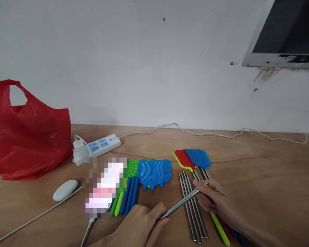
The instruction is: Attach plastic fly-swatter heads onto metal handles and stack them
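My left hand (144,221) grips the thick end of a telescopic metal rod (181,202), which slants up to the right. My right hand (215,199) pinches its thin end between thumb and fingers. Beneath the rod, several more metal rods (192,212) lie side by side on the table. Fly swatters with a red head (184,158) and a blue head (199,157) lie behind and under my right hand, with a yellow handle (219,228) showing below it. Left of the rods are loose blue swatter heads (152,173), a green head (132,168) and several coloured handles (130,195).
A blurred-out phone (106,187) with a cable stands beside the handles. Further left are a white mouse (65,190), a white power strip (100,147) with a plugged-in charger, and a red plastic bag (31,133). A white cord (208,133) runs along the wall.
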Motion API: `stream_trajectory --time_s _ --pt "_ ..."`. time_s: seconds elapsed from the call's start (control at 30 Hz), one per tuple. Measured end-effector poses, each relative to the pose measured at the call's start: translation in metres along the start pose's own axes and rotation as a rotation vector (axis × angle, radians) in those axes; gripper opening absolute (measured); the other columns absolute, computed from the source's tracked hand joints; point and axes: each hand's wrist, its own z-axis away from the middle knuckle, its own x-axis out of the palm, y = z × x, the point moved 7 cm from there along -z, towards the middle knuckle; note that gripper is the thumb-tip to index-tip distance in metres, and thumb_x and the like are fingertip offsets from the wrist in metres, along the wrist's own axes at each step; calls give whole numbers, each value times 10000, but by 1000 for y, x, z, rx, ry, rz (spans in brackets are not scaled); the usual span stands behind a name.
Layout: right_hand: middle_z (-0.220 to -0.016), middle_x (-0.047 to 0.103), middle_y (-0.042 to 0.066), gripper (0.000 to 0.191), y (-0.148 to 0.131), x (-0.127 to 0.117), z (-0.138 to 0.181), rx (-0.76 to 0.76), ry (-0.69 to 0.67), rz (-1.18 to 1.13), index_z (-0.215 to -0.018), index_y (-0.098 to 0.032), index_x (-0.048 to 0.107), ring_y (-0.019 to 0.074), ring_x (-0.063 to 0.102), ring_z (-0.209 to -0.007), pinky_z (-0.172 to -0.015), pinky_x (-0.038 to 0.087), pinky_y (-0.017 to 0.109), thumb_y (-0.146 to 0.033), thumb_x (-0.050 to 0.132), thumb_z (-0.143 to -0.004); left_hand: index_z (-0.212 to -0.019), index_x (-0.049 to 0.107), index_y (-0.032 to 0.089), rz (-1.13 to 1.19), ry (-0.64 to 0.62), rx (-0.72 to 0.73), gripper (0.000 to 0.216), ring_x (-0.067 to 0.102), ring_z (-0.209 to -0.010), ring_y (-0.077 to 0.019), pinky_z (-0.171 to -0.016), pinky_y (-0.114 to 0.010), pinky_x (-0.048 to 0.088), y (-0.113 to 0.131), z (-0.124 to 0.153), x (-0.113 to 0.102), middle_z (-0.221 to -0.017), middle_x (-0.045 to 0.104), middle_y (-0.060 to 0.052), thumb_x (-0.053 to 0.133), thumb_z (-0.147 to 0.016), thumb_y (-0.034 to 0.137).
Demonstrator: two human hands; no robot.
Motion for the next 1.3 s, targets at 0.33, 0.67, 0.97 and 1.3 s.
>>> stream_trajectory --time_s 0.33,0.67,0.97,1.3 --pt "-457 202 -113 679 -15 -15 -2 0 144 -20 -477 -226 285 38 107 -407 -395 91 237 -673 747 -694 -894 521 226 60 -26 -25 368 610 -663 -199 -583 -287 369 2 1 -13 -733 622 -5 239 -1081 371" --pt "-446 189 -110 706 -20 -16 -2 -6 223 -7 -438 -217 287 36 112 -402 -400 90 235 -707 749 -648 -868 507 229 111 -10 -42 414 598 -683 -194 -605 -288 373 -3 -2 -11 -734 608 -4 198 -1084 401" --pt "-414 243 -97 605 -2 -24 -6 -144 198 45 -481 -213 423 59 182 -371 -383 128 253 -679 630 -807 -884 509 233 94 35 -22 359 616 -672 -202 -604 -290 377 -1 0 -15 -734 629 -3 244 -1077 379" --pt "-452 253 -70 642 -18 -37 5 -304 425 -42 -425 -220 353 91 210 -454 -456 141 293 -621 744 -737 -859 532 229 59 25 -12 448 624 -659 -191 -597 -285 402 5 -2 -13 -727 641 -6 188 -1087 403"
